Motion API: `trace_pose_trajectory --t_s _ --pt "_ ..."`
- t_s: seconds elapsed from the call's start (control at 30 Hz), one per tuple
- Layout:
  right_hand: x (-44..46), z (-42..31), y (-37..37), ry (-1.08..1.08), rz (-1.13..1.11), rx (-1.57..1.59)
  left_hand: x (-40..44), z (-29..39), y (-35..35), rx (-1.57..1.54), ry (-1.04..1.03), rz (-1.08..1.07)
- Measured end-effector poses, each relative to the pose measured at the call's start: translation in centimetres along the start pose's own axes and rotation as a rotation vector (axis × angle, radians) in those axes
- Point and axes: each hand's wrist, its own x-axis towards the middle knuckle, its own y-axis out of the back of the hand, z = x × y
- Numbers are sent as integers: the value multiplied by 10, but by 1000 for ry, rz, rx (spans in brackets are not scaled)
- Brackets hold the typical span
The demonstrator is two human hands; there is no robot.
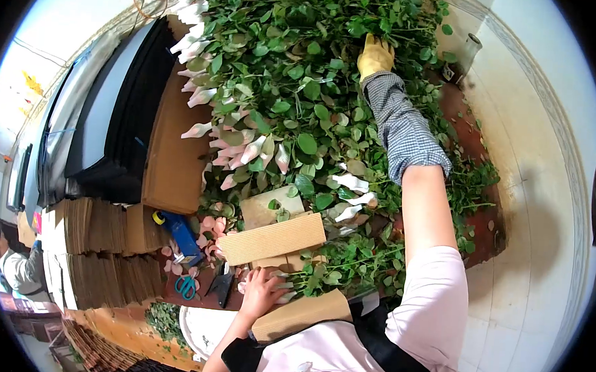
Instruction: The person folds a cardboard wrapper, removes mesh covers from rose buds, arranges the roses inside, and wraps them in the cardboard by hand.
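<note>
The right hand (377, 55), in a yellow glove, is way out at the far end of the pile (302, 109), fingers down among the leaves; whether they grip a stem, I cannot tell! Bare left hand (263, 293) close to the body, fingers slightly spread, up against pale buds (284, 288) at the near edge; no telling whether they hold them. The pile covers most of the surface (458, 113), its wrapped heads (251, 150) pointing left, leafy stems to the right. Just beyond the left hand, a ribbed cardboard strip (271, 238) lies at a slant; to its left, loose petals (211, 228), a blue dispenser (179, 237), teal scissors (185, 286). Cardboard stacks (104, 280) stand further left, and beyond them, another person in a grey sleeve (24, 271)!
</note>
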Motion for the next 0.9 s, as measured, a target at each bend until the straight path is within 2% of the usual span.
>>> trace_pose_trajectory --t_s 0.03,0.07,0.1,0.13,0.2,0.23,0.27,0.33,0.37,0.4,0.5,0.53,0.6,0.63,0.67,0.73,0.77,0.9 --pt "-2 -5 -7 8 46 -47 0 1 1 -5 -6 7" --pt "-2 -9 -12 -42 -112 -18 0 2 2 -10 -12 16" --pt "3 -17 31 -97 -531 -12 -1 1 1 -14 -5 22" --pt "2 -18 45 20 -538 -163 -1 1 0 -20 -5 25" --pt "-1 -13 48 119 -366 -186 0 0 -1 -34 -22 32" --pt "-6 -10 49 166 -42 -15 0 0 -1 -30 -25 32" --pt "-10 -6 50 262 90 -30 0 0 -2 -23 -27 32" --pt "6 -7 29 214 -252 -109 -1 -1 -3 -14 -46 37" --pt "26 -7 22 115 -569 -61 -2 -1 -4 -1 -24 21" --pt "31 -7 28 68 -581 1 -2 -1 -6 14 1 8" --pt "37 -4 4 203 -264 25 -3 -3 -7 14 -18 28" --pt "28 -11 13 183 -226 -98 -4 -3 -7 -7 -11 22" --pt "13 -26 26 132 -233 -32 -4 -3 -7 -3 -28 25" --pt "9 -32 26 157 -379 -154 -1 -2 -7 1 -34 22" --pt "9 -35 26 119 -601 -128 0 -2 -7 7 -29 20" --pt "-6 -39 38 77 -546 -112 -2 3 -4 18 7 -1" --pt "-11 -37 34 113 -381 -128 -2 0 -6 -3 -13 21" --pt "7 -49 48 83 -487 -139 -2 0 -7 8 -1 30"
